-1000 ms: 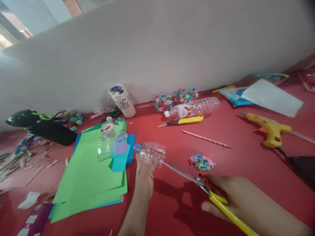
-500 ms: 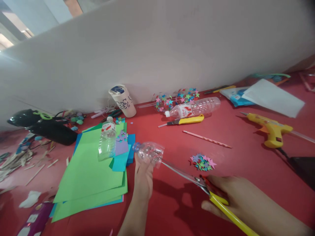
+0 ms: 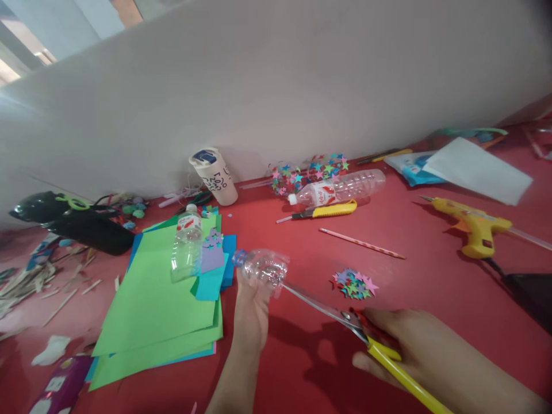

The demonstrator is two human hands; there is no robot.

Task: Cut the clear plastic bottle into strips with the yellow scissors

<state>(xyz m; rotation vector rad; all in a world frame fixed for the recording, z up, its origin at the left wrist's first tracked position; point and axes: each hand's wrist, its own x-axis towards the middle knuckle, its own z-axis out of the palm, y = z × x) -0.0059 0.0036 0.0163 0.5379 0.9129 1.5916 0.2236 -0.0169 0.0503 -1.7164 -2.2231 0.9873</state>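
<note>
My left fingers [image 3: 247,291] grip the bottle piece [image 3: 266,265]; my right fingers [image 3: 382,316] hold scissors [image 3: 346,316]. Thin plastic flexing could make blades [image 3: 311,301] slip.

- The left hand [image 3: 252,307] is bare, and it looks small and slim in this view
- The left forearm [image 3: 237,374] is also bare, with smooth outline, and becomes wider toward the lower edge
- The right hand [image 3: 409,339] is bare too, with a broad, smooth back
- Its thumb [image 3: 366,363] has a rounded tip
- The right forearm [image 3: 483,374] is uncovered as far as it shows
</note>
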